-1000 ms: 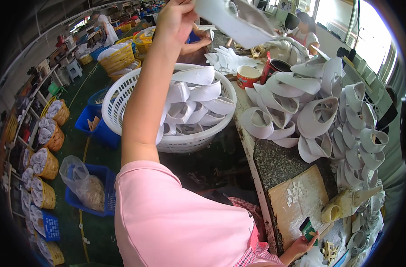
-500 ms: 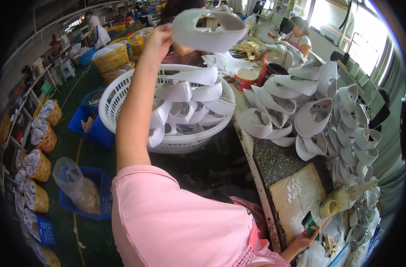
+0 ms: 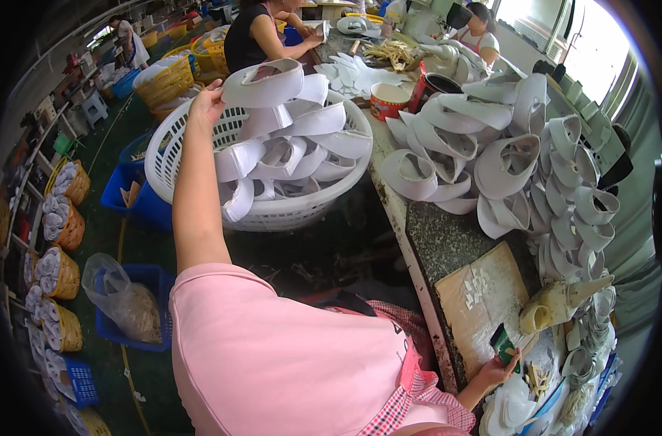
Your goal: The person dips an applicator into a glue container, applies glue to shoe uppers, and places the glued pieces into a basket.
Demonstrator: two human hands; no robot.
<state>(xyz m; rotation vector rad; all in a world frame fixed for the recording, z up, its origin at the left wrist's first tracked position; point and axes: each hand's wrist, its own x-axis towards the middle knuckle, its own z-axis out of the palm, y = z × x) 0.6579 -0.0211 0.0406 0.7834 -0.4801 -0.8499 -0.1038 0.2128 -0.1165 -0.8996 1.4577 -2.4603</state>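
Note:
My left arm reaches out over a white plastic laundry-style basket (image 3: 273, 218). At the basket's far side, my left hand (image 3: 207, 104) is closed on the edge of a white shoe upper (image 3: 262, 86), which rests on or just above the heap. More white uppers (image 3: 320, 129) lie piled in the basket. Low on the right, my right hand (image 3: 496, 369) grips a small, flat, dark green tool (image 3: 502, 343) with a pale strip beside it. Its exact kind is unclear. That hand is by a brown board (image 3: 483, 298) with small white pieces on it.
White uppers (image 3: 509, 167) are stacked along the worktable. A red paper tub (image 3: 389, 102) and a dark pot (image 3: 436, 86) stand behind them. A pale shoe form (image 3: 563, 307) lies by the board. Blue crates (image 3: 138, 320) sit on the floor. Two people work across the table.
My left hand has brought the upper down and slightly left, from raised above the basket onto or just over the pile. My right hand keeps its hold on the green tool.

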